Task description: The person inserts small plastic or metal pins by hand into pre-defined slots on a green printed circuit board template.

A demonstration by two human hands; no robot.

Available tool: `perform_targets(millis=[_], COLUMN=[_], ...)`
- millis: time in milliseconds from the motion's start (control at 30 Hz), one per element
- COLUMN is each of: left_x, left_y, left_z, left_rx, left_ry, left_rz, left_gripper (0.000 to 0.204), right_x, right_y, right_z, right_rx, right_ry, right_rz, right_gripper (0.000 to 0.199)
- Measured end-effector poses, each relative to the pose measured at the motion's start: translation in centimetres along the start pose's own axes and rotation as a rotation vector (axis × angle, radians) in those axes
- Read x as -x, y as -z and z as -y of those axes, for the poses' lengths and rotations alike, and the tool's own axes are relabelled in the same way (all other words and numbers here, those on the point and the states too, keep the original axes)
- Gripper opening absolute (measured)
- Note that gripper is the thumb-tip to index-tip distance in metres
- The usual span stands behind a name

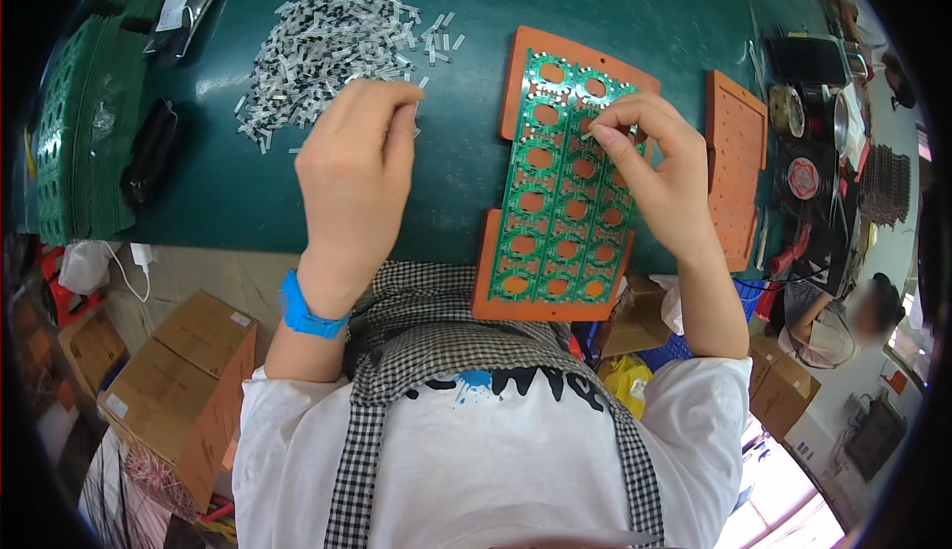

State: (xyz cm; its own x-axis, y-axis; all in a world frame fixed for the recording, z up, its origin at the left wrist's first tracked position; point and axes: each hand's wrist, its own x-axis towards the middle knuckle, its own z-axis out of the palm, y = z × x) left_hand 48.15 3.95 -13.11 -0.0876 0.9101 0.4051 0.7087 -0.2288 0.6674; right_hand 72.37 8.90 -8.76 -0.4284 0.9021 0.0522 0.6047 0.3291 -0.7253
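Note:
My left hand (352, 172), a blue watch on its wrist, is over the near right edge of a pile of small clear-and-black electronic parts (327, 48). Its thumb and fingers are pinched together; what they hold, if anything, is hidden. A panel of green circuit boards (535, 202) with rows of round holes lies in an orange tray (516, 103). Over the panel's upper right is my right hand (659, 157), its thumb and forefinger closed on a small pale part (591, 133). Small pale pieces sit on the boards near the far end.
Stacked green circuit panels (84, 142) stand at the left, beside a black pouch (151, 150) and a dark plastic bag (188, 8). A second orange tray (734, 162) lies to the right, near several tins and a black container (805, 59). Cardboard boxes (178, 370) are on the floor; another person (828, 326) sits at the far right.

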Motion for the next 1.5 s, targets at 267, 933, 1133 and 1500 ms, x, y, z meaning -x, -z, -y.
perform_targets(millis=[267, 933, 1133, 1500], left_x=[0.4, 0.8, 1.0, 0.9], left_y=[0.2, 0.1, -0.8, -1.2], left_z=[0.4, -1.4, -3.3, -2.0], left_rx=[0.349, 0.564, 0.707, 0.695], left_ry=[0.279, 0.314, 0.240, 0.315], left_rz=[0.028, 0.208, 0.316, 0.188], left_gripper=[0.016, 0.017, 0.026, 0.016], right_x=[0.8, 2.5, 2.3, 1.4], right_y=[0.3, -1.0, -1.6, -1.8], right_z=[-2.1, -2.3, 1.3, 0.2], right_rx=[0.150, 0.441, 0.025, -0.427], right_ry=[0.158, 0.424, 0.226, -0.137], right_rz=[0.129, -0.047, 0.041, 0.064], right_gripper=[0.007, 0.020, 0.036, 0.015])
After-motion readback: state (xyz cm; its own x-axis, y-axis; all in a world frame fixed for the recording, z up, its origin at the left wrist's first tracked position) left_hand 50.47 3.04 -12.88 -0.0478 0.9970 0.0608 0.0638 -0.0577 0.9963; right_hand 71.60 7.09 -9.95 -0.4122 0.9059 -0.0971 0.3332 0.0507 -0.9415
